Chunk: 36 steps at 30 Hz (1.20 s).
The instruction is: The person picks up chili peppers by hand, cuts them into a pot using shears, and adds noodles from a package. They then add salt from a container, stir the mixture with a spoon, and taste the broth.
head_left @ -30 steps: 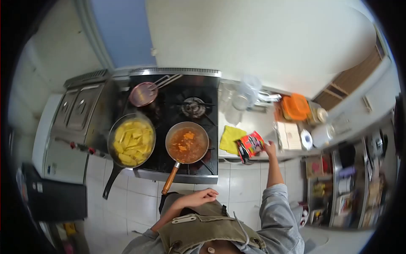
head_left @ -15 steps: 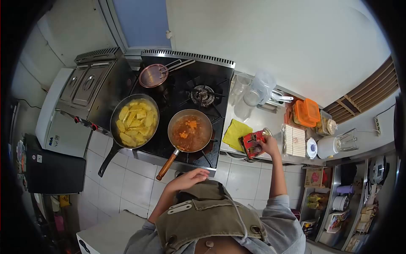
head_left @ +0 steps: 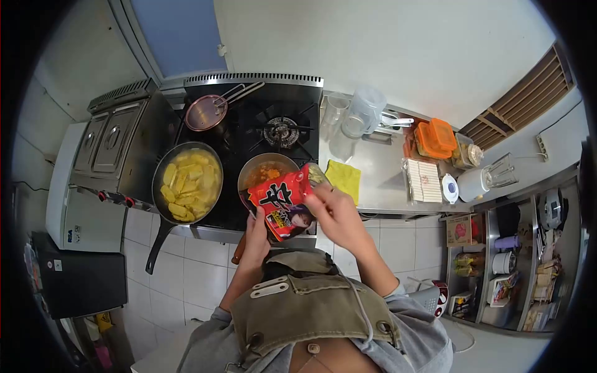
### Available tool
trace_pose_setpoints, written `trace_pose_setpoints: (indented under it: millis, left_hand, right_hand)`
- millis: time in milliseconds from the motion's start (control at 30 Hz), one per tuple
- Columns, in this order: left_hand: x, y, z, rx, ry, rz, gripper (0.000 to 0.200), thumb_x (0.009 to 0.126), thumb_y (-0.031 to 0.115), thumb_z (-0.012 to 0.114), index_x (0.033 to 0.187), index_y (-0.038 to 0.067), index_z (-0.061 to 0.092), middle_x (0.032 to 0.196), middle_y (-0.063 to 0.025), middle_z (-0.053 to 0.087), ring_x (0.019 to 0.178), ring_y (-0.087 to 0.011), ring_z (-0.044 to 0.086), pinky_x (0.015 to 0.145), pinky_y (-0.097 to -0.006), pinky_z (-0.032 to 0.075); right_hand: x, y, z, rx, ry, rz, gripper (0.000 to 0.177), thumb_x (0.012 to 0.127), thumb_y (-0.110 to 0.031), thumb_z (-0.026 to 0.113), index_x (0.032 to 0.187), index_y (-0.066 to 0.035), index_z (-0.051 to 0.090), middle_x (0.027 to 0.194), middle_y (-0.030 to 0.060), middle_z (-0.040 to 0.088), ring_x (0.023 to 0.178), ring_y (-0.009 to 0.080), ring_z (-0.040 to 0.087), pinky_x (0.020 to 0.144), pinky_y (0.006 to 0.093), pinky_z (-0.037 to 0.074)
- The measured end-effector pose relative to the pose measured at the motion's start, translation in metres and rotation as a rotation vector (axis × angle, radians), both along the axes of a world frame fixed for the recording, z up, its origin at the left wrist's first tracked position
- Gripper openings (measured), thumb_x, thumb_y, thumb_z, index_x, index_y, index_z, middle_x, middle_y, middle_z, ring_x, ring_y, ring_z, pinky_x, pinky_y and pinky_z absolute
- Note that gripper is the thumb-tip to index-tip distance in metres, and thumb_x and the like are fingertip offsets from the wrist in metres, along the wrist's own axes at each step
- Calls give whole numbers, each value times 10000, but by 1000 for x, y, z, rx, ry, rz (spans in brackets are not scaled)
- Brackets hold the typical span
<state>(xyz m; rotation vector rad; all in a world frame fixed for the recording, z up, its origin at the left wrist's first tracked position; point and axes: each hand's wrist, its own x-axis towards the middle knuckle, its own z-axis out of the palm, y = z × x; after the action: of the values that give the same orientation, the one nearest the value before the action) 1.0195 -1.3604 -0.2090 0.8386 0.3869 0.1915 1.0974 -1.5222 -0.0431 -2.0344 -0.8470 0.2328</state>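
Note:
A red and black instant noodle packet is held up in front of me, over the near part of the saucepan. My left hand grips its lower left edge. At the upper right corner, where a silvery edge shows, my right hand has its fingers closed on the packet. Reddish broth with orange bits shows in the saucepan behind it; most of the wooden handle is covered. Left of that, a black frying pan holds yellow wedges in liquid.
A smaller pot with a strainer sits at the back of the black stove. On the steel counter are a yellow cloth, clear pitchers, orange containers and a blender. Shelves stand at right.
My right hand has brought the noodle packet from the counter leftward, over the saucepan. My left hand has risen from the stove's front edge and taken hold of it. The view has shifted slightly.

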Motion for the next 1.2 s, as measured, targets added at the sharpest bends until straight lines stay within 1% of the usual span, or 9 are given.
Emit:
trace_pose_setpoints:
  millis: [100, 133, 333, 433, 533, 833, 900, 1033, 1200]
  left_hand:
    - [-6, 19, -7, 37, 4, 100, 528, 962, 443, 300, 1277, 28, 384, 1207, -114, 535, 1078, -232, 557, 888, -389, 480]
    - [-8, 25, -10, 11, 0, 130, 543, 956, 459, 299, 1275, 29, 388, 1205, -113, 537, 1072, -230, 561, 885, -385, 481]
    - [-10, 54, -29, 205, 70, 209, 474, 966, 416, 357, 1179, 10, 477, 1107, -83, 581, 936, -149, 586, 833, -289, 462]
    - [-6, 64, -6, 366, 126, 281, 415, 961, 381, 411, 1097, 6, 524, 1008, -52, 600, 877, -115, 566, 783, -269, 449]
    - [-11, 92, -9, 559, 255, 315, 385, 950, 375, 450, 985, 13, 576, 903, -27, 608, 799, -89, 534, 728, -257, 426]
    - [-47, 147, -21, 465, 306, 627, 370, 926, 335, 520, 1038, -14, 576, 947, -52, 626, 815, -91, 561, 718, -259, 460]
    - [-52, 152, -17, 398, 264, 606, 369, 934, 337, 502, 1050, -6, 570, 969, -50, 627, 825, -99, 579, 730, -260, 471]
    - [-54, 150, -2, 300, 266, 602, 398, 934, 367, 488, 1078, -1, 543, 984, -61, 626, 839, -122, 606, 729, -267, 494]
    - [-52, 147, 14, 117, 191, 555, 467, 928, 414, 466, 1159, 8, 485, 1077, -78, 597, 923, -171, 613, 791, -304, 509]
  right_hand:
    - [17, 14, -28, 83, 182, -201, 308, 914, -257, 500, 892, 36, 592, 726, 206, 590, 632, 316, 581, 596, 344, 443]
    - [23, 17, -38, 17, 213, -121, 270, 917, -187, 487, 1013, 41, 594, 679, 81, 584, 666, 119, 559, 616, 259, 447]
    - [36, 42, -63, -11, 460, 172, 410, 732, -198, 701, 1057, 25, 590, 818, 132, 654, 709, 121, 600, 702, 278, 480]
    - [41, 54, -59, -220, 446, 191, 333, 743, -156, 693, 963, 69, 583, 758, 71, 635, 634, 77, 536, 591, 262, 470]
    - [51, 64, -67, -58, 525, 181, 228, 793, -140, 648, 946, 24, 606, 711, 12, 609, 595, 40, 532, 519, 208, 413]
    - [102, 62, -90, -93, 432, 12, 354, 736, -213, 726, 945, 45, 601, 692, 71, 625, 574, 122, 576, 541, 245, 458]
    - [107, 69, -107, -396, 29, -26, 389, 692, -229, 736, 945, 33, 599, 754, 165, 643, 655, 267, 634, 612, 332, 497]
    - [88, 89, -148, -400, -48, -26, 395, 697, -196, 710, 1005, 0, 559, 860, 243, 627, 880, 404, 597, 762, 451, 482]
    - [76, 83, -159, -148, -399, -158, 334, 769, -68, 628, 1068, 21, 511, 913, 221, 612, 733, 343, 624, 665, 389, 497]
